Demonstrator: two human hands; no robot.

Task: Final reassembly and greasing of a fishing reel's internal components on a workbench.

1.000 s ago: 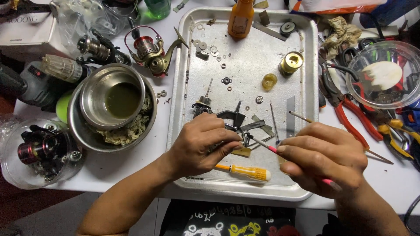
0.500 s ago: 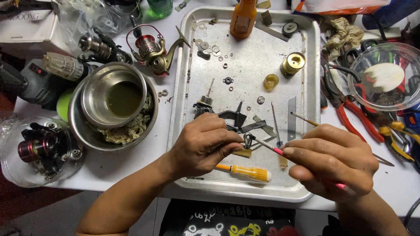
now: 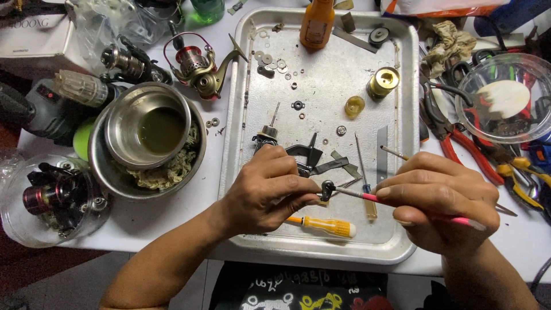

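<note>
Over the front of a metal tray (image 3: 407, 143), my left hand (image 3: 270, 186) pinches a small dark metal part (image 3: 327, 188) between thumb and fingers. My right hand (image 3: 445, 204) grips a thin pink-handled tool (image 3: 367, 196) like a pen, its tip touching that part. Under my left hand lies a yellow-handled screwdriver (image 3: 330, 227). Dark reel pieces (image 3: 310, 156) and a small geared shaft (image 3: 268, 132) lie just beyond my fingers.
The tray also holds washers, a brass spool (image 3: 383, 82), a yellow ring (image 3: 354, 106) and an orange bottle (image 3: 317, 23). Left of it stand nested steel bowls (image 3: 146, 138), a red and gold fishing reel (image 3: 198, 69) and a bowl with a dark reel (image 3: 49, 198). Pliers (image 3: 465, 143) and a clear bowl (image 3: 505, 97) lie right.
Both hands have shifted slightly toward me and closer together; the tool's tip now rests on the small part held by my left fingers.
</note>
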